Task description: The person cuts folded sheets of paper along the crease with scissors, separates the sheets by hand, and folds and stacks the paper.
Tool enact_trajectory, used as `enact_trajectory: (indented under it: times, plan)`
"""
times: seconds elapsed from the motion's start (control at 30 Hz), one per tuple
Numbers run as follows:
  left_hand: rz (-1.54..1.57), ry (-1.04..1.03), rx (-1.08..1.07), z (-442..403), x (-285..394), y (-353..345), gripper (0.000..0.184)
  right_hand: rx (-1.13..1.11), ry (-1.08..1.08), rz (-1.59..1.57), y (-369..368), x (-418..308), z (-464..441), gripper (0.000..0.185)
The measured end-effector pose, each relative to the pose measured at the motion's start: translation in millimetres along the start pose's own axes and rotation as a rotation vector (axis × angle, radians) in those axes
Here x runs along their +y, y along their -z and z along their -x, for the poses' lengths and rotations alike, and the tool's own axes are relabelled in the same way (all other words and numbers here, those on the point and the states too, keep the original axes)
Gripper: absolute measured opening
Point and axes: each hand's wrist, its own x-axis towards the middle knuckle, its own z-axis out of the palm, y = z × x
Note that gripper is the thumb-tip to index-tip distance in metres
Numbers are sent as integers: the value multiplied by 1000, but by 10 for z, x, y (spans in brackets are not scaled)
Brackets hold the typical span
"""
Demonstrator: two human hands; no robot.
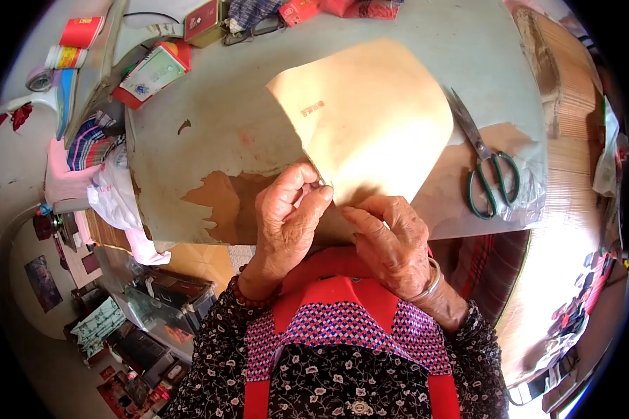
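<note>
A sheet of tan paper (374,115) with a small red printed mark rises over the table in front of me. My left hand (286,220) is closed, thumb and forefinger pinching the paper's lower left edge. Close beside it, my right hand (391,241) has its fingers curled together just under the paper's bottom edge. A small whitish bit shows between those fingers, too small to name. To the right of the paper lie scissors (493,174) with green handles, their blades pointing away from me.
The worn table (217,133) has peeling brown patches. At its back left are a red box with a green card (154,73), a tin (205,24) and glasses (258,31). A white plastic bag (115,192) hangs at the left edge. A woven mat (566,91) lies right.
</note>
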Motion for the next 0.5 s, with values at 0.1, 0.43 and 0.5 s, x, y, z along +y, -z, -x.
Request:
enact_trajectory:
  times: [0.1,0.43,0.5]
  plan:
    - [-44,-36,-14,-5,-26,9,6,3,18,-13,-7,0,-12,42]
    - [-88,-72,75,-67,31,-25,8,4,-25,-74,100,-19,-34,36]
    - [-76,-57,94,-69,67,-56,8,33,-63,-97,134,-9,-39,36]
